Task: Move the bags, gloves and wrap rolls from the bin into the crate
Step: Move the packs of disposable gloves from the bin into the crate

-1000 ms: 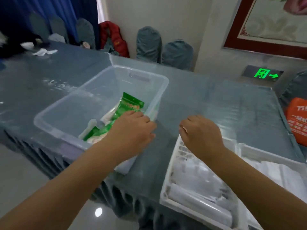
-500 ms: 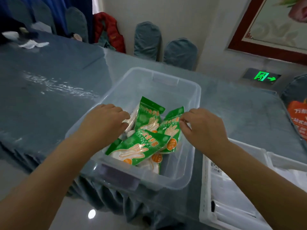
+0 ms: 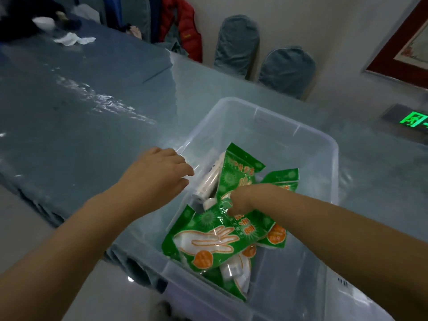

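A clear plastic bin [image 3: 278, 117] stands at the table's near edge. Several green glove packs lie in it; the largest [image 3: 208, 242] lies in front, another [image 3: 236, 172] stands tilted behind it. A whitish wrap roll [image 3: 208, 181] leans against the bin's left wall. My left hand [image 3: 157, 174] hovers over the left rim, fingers relaxed, holding nothing. My right hand [image 3: 243, 198] reaches down into the bin, and its curled fingers grip a glove pack in the middle of the pile. The fingertips are hidden among the packs.
The bin sits on a blue-covered table [image 3: 92, 100] under a glossy plastic sheet. A white corner of the crate [image 3: 347, 295] shows at lower right. Covered chairs [image 3: 238, 42] and a red jacket [image 3: 183, 26] line the far wall. Crumpled tissue [image 3: 71, 39] lies far left.
My view swung left, off the crate and onto the bin. My right hand went from the bin's right rim down into the packs. My left hand stays by the left rim.
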A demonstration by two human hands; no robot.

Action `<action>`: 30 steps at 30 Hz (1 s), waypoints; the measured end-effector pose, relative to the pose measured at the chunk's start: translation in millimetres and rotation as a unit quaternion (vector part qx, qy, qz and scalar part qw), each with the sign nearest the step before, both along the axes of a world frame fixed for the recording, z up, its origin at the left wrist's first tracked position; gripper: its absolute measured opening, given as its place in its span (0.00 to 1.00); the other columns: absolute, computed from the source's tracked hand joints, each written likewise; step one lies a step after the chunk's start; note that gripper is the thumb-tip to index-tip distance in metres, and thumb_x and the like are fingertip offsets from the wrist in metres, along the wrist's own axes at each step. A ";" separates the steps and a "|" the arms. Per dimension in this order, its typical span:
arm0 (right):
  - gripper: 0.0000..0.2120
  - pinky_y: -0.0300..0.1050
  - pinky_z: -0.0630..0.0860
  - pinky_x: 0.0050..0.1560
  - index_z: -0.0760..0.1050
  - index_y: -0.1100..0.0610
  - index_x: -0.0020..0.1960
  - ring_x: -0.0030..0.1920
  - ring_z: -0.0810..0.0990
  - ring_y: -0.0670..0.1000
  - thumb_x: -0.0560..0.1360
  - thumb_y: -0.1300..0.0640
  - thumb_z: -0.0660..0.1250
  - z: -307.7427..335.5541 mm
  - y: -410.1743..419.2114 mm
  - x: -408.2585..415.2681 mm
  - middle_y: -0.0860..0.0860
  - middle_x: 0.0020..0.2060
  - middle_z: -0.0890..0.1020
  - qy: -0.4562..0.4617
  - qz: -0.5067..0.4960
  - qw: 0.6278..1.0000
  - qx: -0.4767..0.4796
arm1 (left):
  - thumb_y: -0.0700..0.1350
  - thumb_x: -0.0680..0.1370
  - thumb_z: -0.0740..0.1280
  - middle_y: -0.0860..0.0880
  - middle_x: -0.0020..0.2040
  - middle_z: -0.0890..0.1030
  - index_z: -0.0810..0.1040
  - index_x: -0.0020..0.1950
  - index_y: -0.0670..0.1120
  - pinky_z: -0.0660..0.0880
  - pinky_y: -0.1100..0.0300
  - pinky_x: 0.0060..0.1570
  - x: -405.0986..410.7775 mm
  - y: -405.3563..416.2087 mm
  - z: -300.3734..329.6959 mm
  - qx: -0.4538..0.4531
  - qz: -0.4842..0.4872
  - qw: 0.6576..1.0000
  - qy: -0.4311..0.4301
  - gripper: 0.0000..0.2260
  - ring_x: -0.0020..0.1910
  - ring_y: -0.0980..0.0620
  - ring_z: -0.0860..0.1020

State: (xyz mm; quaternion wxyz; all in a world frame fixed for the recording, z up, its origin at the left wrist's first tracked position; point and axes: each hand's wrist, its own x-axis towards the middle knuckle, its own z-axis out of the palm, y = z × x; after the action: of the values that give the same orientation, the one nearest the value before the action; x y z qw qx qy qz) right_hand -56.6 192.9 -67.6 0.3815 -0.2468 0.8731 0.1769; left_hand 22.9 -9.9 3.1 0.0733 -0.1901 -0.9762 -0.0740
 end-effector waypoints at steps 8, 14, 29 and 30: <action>0.22 0.44 0.75 0.49 0.75 0.62 0.57 0.52 0.79 0.57 0.68 0.50 0.73 -15.4 -3.6 7.9 0.59 0.54 0.80 -0.012 -0.258 0.955 -0.145 | 0.51 0.73 0.67 0.52 0.44 0.84 0.81 0.52 0.52 0.68 0.53 0.52 -27.7 -13.3 -8.1 -0.010 -0.114 0.993 0.003 0.10 0.48 0.49 0.79; 0.21 0.38 0.73 0.34 0.76 0.59 0.55 0.38 0.77 0.50 0.66 0.53 0.76 29.2 1.8 17.2 0.53 0.45 0.79 0.078 -0.333 0.900 -0.269 | 0.54 0.74 0.62 0.55 0.51 0.82 0.77 0.58 0.55 0.62 0.56 0.55 -59.9 -8.5 -11.4 0.012 -0.164 0.986 -0.011 0.13 0.57 0.52 0.73; 0.21 0.46 0.66 0.56 0.69 0.62 0.62 0.58 0.71 0.58 0.70 0.63 0.67 105.2 60.3 -9.7 0.59 0.58 0.73 0.528 -0.392 0.653 -0.375 | 0.56 0.71 0.66 0.51 0.28 0.74 0.77 0.40 0.51 0.61 0.61 0.27 -136.6 41.6 3.9 0.199 -0.027 0.979 -0.015 0.09 0.31 0.46 0.73; 0.20 0.46 0.68 0.55 0.69 0.63 0.62 0.58 0.72 0.59 0.71 0.64 0.66 91.5 64.5 -10.3 0.60 0.58 0.73 0.482 -0.424 0.689 -0.335 | 0.56 0.71 0.66 0.51 0.27 0.73 0.76 0.38 0.51 0.62 0.60 0.27 -143.8 41.3 3.4 0.203 -0.023 0.979 -0.015 0.09 0.31 0.45 0.73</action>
State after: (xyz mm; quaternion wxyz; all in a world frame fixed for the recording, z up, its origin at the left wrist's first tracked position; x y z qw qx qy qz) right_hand -66.9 257.4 23.8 -0.1656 0.1577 0.9498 -0.2136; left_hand -120.9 31.4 6.5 0.0938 -0.1922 -0.9372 -0.2755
